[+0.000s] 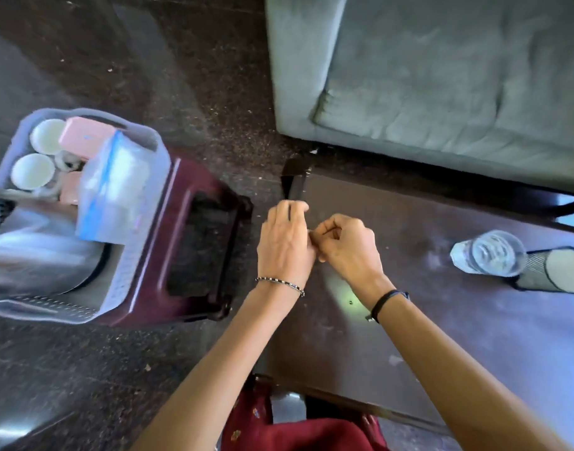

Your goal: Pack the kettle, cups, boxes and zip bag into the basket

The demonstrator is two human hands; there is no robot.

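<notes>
Both hands, left [287, 242] and right [347, 245], meet empty, fingers curled, over the table [441, 320]. Kettle [41, 252], cups [35, 170], boxes [85, 136] and zip bag [113, 187] fill the basket [129, 268], left; its stool [201, 242] perch could tip.

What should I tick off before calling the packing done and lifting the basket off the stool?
1. Two white cups in the basket: ok, both sit upright at its far end.
2. Pink boxes in: ok.
3. Zip bag in: ok, resting on top, tilted.
4. Kettle in: ok, at the near end, though blurred.
5. Hands free: cannot tell; left hand and right hand touch over the table corner, fingers curled.
6. Basket steady on the maroon stool: cannot tell, it sits toward one side.
</notes>
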